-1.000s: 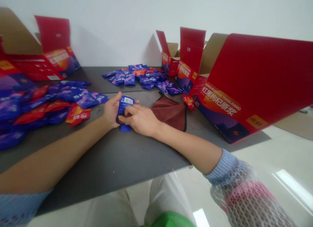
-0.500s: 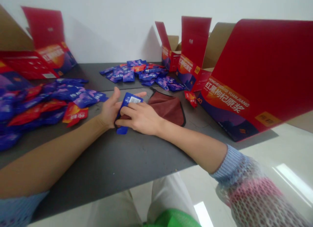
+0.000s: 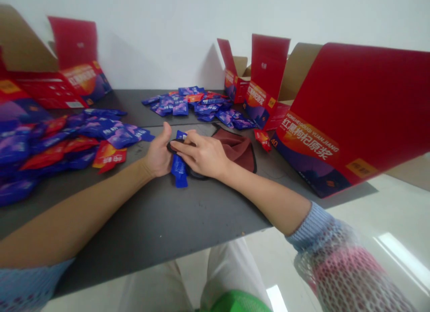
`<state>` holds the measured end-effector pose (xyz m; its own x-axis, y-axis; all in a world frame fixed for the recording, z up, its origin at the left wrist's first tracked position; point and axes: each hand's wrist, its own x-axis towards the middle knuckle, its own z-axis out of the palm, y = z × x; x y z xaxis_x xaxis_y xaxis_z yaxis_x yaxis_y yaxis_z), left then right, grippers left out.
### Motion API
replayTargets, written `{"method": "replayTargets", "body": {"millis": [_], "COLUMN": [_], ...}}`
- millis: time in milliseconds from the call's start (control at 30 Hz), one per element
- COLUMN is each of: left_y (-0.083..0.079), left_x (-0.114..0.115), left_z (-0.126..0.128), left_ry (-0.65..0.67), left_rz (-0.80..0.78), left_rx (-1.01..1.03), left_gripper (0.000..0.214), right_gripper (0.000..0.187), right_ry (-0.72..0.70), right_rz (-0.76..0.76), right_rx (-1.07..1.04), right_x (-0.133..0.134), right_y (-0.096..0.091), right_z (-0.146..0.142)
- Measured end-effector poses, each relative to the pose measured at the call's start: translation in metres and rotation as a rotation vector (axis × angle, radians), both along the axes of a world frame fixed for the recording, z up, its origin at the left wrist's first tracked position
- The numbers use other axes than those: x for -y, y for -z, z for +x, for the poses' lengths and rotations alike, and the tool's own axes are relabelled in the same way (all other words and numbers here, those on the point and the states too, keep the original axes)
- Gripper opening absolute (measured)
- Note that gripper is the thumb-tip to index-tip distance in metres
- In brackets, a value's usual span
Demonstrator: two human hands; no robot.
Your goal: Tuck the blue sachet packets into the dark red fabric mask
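My left hand (image 3: 157,153) grips a blue sachet (image 3: 178,168) from the left, thumb up along its edge. My right hand (image 3: 203,154) presses a fold of the dark red cloth (image 3: 240,151) over the sachet's upper part, fingers closed on the cloth. Only the sachet's lower end shows below the hands, resting on the dark grey table (image 3: 161,218). The rest of the cloth lies flat just to the right of my right hand.
A heap of blue and red sachets (image 3: 60,144) lies at the left, another pile (image 3: 198,104) at the back centre. Open red cartons stand at the back left (image 3: 72,81), back right (image 3: 262,99) and right (image 3: 352,119). One red sachet (image 3: 262,139) lies by the big carton.
The cloth has been pulled up over the sachet's top, hiding its white label. The sachet has turned more upright between my hands; both hands stay in the same spot.
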<state>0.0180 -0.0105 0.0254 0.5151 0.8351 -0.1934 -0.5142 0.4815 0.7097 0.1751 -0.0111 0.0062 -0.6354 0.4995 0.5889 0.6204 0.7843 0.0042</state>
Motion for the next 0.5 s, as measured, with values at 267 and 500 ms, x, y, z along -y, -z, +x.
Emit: {"method": "replayTargets", "body": {"millis": [267, 500], "left_y": [0.003, 0.011], "left_x": [-0.009, -0.015], "left_z": [-0.004, -0.004], "left_ry": [-0.147, -0.312], "left_rz": [-0.067, -0.060], "left_rx": [-0.220, -0.263], "left_gripper": [0.062, 0.032], "right_gripper": [0.031, 0.033], "right_ry": [-0.269, -0.124], "right_rz": [-0.198, -0.118], "right_rx": [0.008, 0.084], "right_x": [0.016, 0.025], "right_y": [0.002, -0.002], "right_z": [-0.007, -0.016]}}
